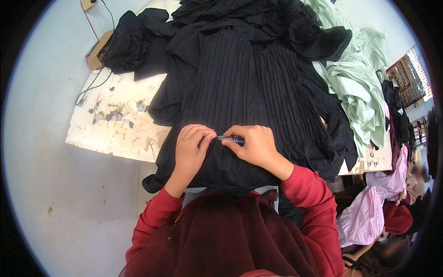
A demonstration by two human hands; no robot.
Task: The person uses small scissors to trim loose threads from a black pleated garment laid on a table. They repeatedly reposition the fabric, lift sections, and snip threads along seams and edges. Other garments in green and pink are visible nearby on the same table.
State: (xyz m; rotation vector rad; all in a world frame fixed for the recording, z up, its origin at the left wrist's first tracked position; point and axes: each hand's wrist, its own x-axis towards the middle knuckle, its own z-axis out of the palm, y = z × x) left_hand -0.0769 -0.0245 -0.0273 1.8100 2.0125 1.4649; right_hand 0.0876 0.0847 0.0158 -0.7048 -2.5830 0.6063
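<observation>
Pleated black fabric (226, 86), apparently a garment, lies spread over the table in front of me and hangs past its near edge. Small thread snips (238, 139) with dark blue handles are gripped in my right hand (256, 142), their grey blades pointing left. My left hand (193, 142) is just beyond the blade tips, above the black cloth, its thumb and fingertips brought close together. Whether a thread or a bit of cloth is pinched between them is too small to tell.
More black garments (242, 14) are heaped at the back. Pale green cloth (360, 83) lies along the right side of the stained table (121, 117). A wooden block with cables (100, 48) stands at the back left. People with pink pleated garments (363, 218) are at the lower right.
</observation>
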